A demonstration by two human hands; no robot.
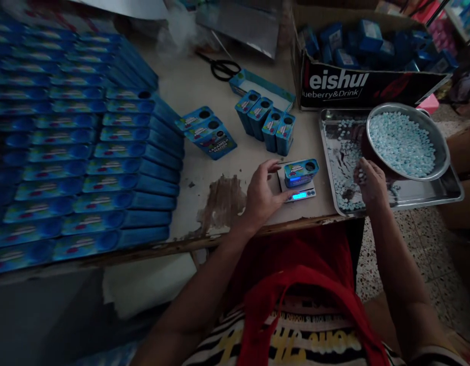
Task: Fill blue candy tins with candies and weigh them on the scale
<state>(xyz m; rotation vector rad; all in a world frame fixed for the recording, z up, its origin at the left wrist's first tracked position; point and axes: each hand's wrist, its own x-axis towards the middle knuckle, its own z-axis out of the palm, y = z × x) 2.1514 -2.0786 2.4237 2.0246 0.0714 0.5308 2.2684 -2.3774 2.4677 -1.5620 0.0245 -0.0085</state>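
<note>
A small digital scale (pixel 299 195) with a lit blue display lies near the table's front edge. One blue candy box (pixel 301 173) with a dark round hole in its top stands on it. My left hand (pixel 263 195) curves around the scale's left side, thumb at the front by the display and fingers at the back corner. Over the left part of a metal tray (pixel 417 201), my right hand (pixel 372 185) is closed on a few pale candies (pixel 361 175). Beside it, a metal bowl (pixel 446 157) full of pale blue and white candies rests tilted in the tray.
Rows of blue boxes (pixel 116 168) fill the table's left side. Several more boxes (pixel 265 119) stand behind the scale, and two (pixel 210 132) lean together nearby. Black scissors (pixel 223 70) and a shallow blue tray (pixel 261 89) lie farther back. A carton (pixel 375 89) of blue boxes sits behind the bowl.
</note>
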